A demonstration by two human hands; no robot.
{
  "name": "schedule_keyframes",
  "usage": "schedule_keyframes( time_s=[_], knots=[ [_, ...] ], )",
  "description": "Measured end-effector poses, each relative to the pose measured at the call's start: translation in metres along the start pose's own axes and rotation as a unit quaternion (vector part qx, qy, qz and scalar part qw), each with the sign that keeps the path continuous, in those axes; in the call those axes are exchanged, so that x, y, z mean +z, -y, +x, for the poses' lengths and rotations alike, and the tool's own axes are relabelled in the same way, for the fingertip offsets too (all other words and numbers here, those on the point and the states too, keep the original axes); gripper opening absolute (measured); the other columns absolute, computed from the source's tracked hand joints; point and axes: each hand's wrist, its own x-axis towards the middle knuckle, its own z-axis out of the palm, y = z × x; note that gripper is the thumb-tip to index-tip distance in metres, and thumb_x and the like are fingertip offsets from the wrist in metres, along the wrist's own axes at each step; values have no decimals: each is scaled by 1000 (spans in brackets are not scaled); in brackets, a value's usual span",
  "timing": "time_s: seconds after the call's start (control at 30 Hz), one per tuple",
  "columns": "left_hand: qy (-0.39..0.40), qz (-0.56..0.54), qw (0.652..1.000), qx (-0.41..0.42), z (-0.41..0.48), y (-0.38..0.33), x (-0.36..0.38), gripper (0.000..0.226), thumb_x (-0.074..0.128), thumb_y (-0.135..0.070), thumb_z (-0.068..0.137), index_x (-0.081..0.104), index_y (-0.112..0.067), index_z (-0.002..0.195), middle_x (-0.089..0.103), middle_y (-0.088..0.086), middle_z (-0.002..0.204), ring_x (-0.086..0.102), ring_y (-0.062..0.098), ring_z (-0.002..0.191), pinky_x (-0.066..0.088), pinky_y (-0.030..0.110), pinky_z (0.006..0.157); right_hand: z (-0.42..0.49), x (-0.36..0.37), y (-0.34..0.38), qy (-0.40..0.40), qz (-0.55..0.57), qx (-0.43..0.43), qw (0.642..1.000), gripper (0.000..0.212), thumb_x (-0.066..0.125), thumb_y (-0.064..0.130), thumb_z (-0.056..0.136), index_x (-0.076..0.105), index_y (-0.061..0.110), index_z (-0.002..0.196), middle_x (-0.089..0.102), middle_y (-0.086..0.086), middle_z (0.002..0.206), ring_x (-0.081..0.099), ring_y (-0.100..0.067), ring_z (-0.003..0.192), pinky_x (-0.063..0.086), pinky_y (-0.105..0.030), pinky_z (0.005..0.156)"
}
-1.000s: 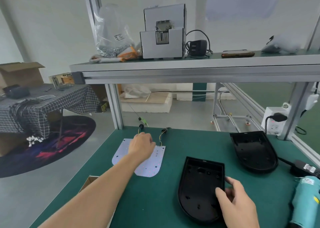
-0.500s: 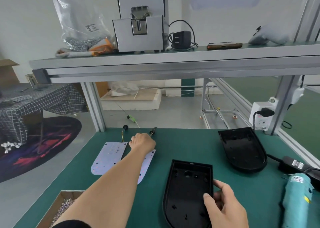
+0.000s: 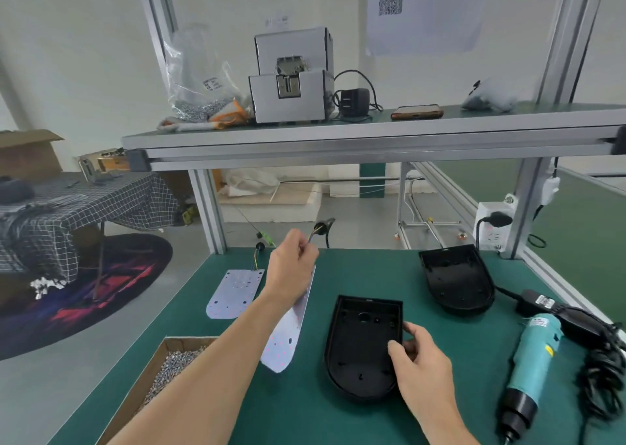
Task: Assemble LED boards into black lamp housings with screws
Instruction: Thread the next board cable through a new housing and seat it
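A box of screws [image 3: 169,366] sits near left, with one LED board [image 3: 235,292] flat on the mat [image 3: 372,268] beyond it. The left hand [image 3: 293,265] pinches a second LED board [image 3: 288,336], seemingly by its wire end, and holds it tilted off the mat. The right hand [image 3: 418,360] grips the edge of the near housing [image 3: 366,343], which is empty, as is the far housing [image 3: 457,278]. Nothing is fitted or screwed yet, and the screwdriver [image 3: 531,360] lies untouched at right.

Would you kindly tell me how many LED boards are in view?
2. The tilted LED board hangs from the left hand; the flat LED board lies on the green bench, further left. None seems hidden.
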Motion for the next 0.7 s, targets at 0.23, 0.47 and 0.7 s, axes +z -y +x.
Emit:
schedule_keyframes(
  time_s=[0.23, 0.47, 0.7],
  knots=[
    [-64, -72, 991, 90, -51, -74, -40, 25, 53, -13, 98, 41, -7, 77, 34, -11, 51, 25, 12, 55, 28, 25, 52, -10, -8, 12, 43, -30, 1, 999, 47, 60, 25, 90, 56, 21, 138, 66, 6, 87, 60, -6, 84, 43, -25, 67],
    [-102, -120, 968, 196, -103, -139, -85, 23, 53, -8, 99, 43, -12, 79, 37, -9, 58, 31, 13, 55, 30, 27, 51, -40, -24, 19, 109, -83, 3, 991, 56, 55, 28, 93, 46, 20, 147, 60, 7, 95, 59, -8, 85, 44, -26, 67],
    [-173, -199, 905, 335, -141, -205, -138, 27, 48, -4, 99, 38, -22, 82, 36, 6, 58, 35, 22, 47, 30, 35, 44, -72, -43, 4, 121, -100, 3, 988, 53, 56, 25, 93, 47, 20, 145, 59, 5, 93, 57, -9, 84, 43, -24, 67]
  ],
)
